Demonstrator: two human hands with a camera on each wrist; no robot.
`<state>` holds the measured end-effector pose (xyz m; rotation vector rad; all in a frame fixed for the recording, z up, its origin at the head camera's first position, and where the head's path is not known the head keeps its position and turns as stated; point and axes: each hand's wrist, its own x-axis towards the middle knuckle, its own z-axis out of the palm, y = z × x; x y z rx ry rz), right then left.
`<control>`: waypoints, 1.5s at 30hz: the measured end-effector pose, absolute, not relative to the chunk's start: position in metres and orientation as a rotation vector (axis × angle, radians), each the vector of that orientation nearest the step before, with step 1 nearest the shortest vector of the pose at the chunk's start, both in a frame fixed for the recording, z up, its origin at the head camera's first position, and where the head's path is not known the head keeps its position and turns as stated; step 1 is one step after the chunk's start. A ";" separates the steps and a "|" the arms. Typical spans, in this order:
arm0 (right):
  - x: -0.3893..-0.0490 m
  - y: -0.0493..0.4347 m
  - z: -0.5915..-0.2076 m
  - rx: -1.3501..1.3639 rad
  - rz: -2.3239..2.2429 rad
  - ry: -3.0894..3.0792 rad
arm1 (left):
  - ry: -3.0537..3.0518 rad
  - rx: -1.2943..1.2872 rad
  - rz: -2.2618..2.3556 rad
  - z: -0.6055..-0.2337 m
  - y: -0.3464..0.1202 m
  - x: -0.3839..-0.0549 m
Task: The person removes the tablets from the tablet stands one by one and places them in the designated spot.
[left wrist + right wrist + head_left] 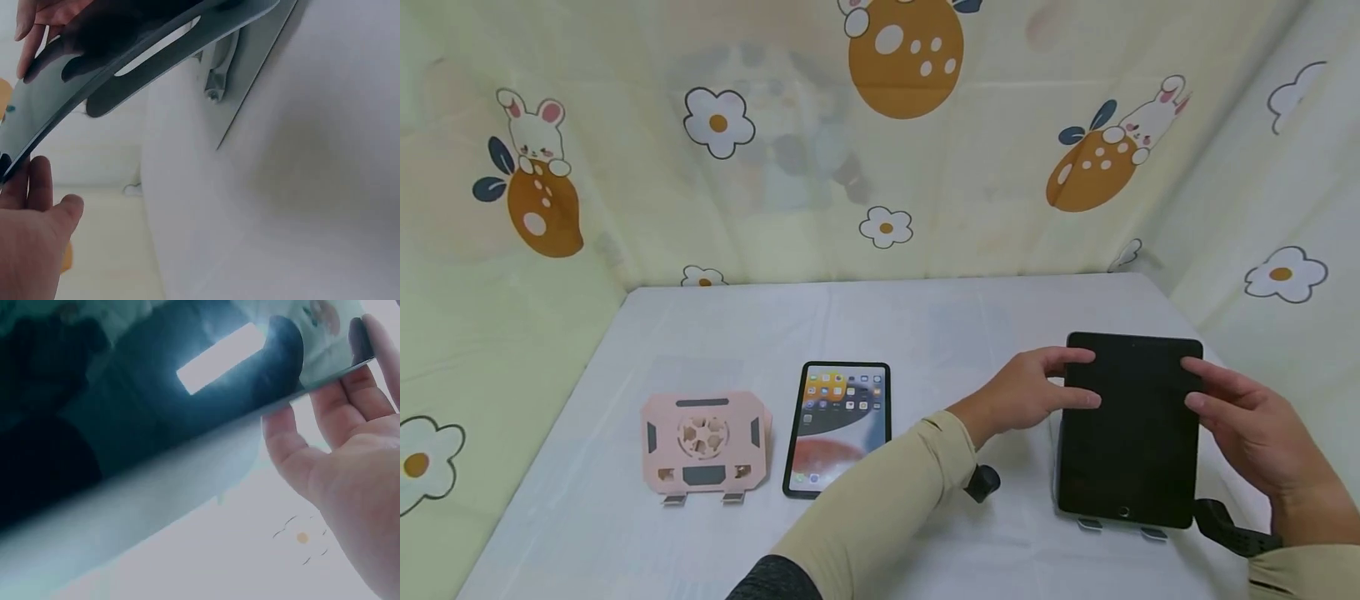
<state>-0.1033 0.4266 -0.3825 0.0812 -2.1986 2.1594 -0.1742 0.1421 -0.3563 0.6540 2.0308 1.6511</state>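
Observation:
A black tablet with a dark screen leans on a grey stand at the right of the table. My left hand holds its left edge near the top, with fingertips over the front. At the opposite edge, my right hand grips the upper part. In the right wrist view, fingers of the right hand reach behind the tablet while one lies over its front. The stand's slotted plate shows behind the tablet in the left wrist view; its small front lips show below the tablet.
A second tablet with a lit home screen lies mid-table, partly hidden by my left sleeve. A pink stand with grey pads stands at the left. Patterned curtains close off the back and sides of the white table.

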 end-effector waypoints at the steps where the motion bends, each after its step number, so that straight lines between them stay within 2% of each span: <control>1: -0.103 0.425 -0.380 0.087 2.135 -2.217 | 2.044 0.656 1.656 -0.355 0.140 -0.174; 14: -0.107 0.380 -0.357 0.375 2.032 -2.224 | 2.316 0.689 1.650 -0.349 0.110 -0.175; 24: -0.120 0.348 -0.353 0.151 1.505 -2.625 | 2.361 0.648 1.663 -0.350 0.080 -0.183; 45: -0.145 0.293 -0.360 0.123 1.678 -2.637 | 2.381 0.541 1.682 -0.369 0.026 -0.193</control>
